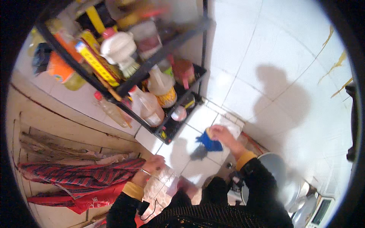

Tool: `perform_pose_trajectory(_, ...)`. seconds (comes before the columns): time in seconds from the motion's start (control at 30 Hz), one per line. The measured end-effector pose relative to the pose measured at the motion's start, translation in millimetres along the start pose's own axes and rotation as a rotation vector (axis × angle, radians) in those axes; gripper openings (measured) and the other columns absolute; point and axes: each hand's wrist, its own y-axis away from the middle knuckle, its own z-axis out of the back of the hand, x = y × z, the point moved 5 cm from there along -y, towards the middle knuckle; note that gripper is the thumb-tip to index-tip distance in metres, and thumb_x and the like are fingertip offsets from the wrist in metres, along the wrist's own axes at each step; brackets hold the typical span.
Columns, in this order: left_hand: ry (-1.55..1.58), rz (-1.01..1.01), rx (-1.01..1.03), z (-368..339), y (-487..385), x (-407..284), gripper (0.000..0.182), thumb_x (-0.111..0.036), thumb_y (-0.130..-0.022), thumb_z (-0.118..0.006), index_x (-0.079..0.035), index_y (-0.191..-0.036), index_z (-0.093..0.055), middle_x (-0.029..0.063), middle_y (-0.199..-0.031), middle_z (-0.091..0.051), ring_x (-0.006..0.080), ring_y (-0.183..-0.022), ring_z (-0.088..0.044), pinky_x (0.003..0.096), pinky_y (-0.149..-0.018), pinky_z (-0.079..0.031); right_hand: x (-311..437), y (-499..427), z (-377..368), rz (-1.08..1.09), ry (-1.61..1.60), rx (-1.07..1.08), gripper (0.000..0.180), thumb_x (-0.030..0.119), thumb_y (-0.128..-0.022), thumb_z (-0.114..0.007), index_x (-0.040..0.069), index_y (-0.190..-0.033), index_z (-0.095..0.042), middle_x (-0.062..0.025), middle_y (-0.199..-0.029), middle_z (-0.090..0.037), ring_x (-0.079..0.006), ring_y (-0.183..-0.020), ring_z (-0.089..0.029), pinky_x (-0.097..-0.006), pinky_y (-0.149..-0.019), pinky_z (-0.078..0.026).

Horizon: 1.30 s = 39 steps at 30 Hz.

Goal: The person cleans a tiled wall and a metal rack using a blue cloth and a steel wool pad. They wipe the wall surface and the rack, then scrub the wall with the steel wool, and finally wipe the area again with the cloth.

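My right hand (223, 136) grips a blue cloth (212, 143) with a yellowish piece at its top, above the white tiled counter (196, 168). The cloth hangs from my fingers, and its shadow falls on the tiles. At the left edge of the counter is my left hand (154, 164), its fingers blurred. Beside that wrist lies the end of a red and dark striped cloth (94, 175); I cannot tell whether the hand touches it.
A black rack (159, 136) stands at the counter's back left, carrying plastic jugs (146, 108), a white-handled scrub brush (119, 47) and boxes. A clear bottle (111, 109) stands behind it. White tiled wall (242, 57) rises behind; metal basins (271, 164) are at right.
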Motion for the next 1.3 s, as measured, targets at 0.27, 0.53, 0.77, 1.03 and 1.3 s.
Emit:
perform_pose_trajectory(0.27, 0.379, 0.183, 0.073, -76, -24, -49, 0.045, -0.035, -0.094, -0.064, -0.006, -0.125, -0.049, 0.0162, -0.115, -0.062, 0.0317, -0.105, -0.064, 0.0409, -0.086, -0.053, 20, 29, -142, 0.373, 0.978, 0.226, 0.019, 0.024, -0.091, -0.059, 0.012, -0.104, -0.063, -0.0158, -0.091, -0.068, -0.0356, -0.082, -0.067, -0.0433, -0.071, -0.053)
perform_pose_trajectory(0.53, 0.173, 0.148, -0.002, -74, -20, -56, 0.031, -0.03, -0.094, -0.063, 0.0, -0.098, -0.064, 0.0079, -0.08, -0.067, 0.0138, -0.064, -0.06, 0.0259, -0.055, -0.045, 12, 48, -175, 0.225, 0.46, 0.185, 0.025, 0.026, -0.087, -0.071, 0.006, -0.1, -0.066, -0.0117, -0.085, -0.069, -0.0195, -0.076, -0.068, -0.0326, -0.07, -0.053)
perform_pose_trajectory(0.77, 0.066, 0.116, -0.063, -64, -13, -31, 0.03, -0.025, -0.089, -0.073, 0.001, -0.102, -0.062, 0.0056, -0.073, -0.063, 0.0129, -0.059, -0.057, 0.0251, -0.05, -0.043, -19, 50, -193, 0.214, 0.336, 0.27, 0.029, 0.019, -0.083, -0.076, 0.003, -0.102, -0.06, -0.0096, -0.087, -0.069, -0.0149, -0.079, -0.066, -0.0318, -0.073, -0.053)
perform_pose_trajectory(1.03, -0.176, 0.09, -0.224, -1, 35, 17, 0.023, -0.014, -0.088, -0.069, 0.0, -0.106, -0.069, 0.0048, -0.079, -0.067, 0.0124, -0.059, -0.057, 0.0254, -0.05, -0.043, -53, 44, -194, 0.154, 0.38, 0.231, 0.033, 0.025, -0.089, -0.073, 0.004, -0.11, -0.06, -0.0058, -0.093, -0.066, -0.0114, -0.086, -0.061, -0.0288, -0.078, -0.051)
perform_pose_trajectory(1.3, -0.281, -0.105, -0.343, 108, 84, 157, 0.028, -0.021, -0.086, -0.062, -0.006, -0.109, -0.07, 0.0078, -0.099, -0.07, 0.0212, -0.085, -0.066, 0.0368, -0.068, -0.053, -64, 31, -182, 0.111, 0.409, 0.162, 0.021, 0.02, -0.095, -0.064, 0.003, -0.107, -0.063, -0.0044, -0.089, -0.067, -0.0108, -0.077, -0.063, -0.027, -0.072, -0.051)
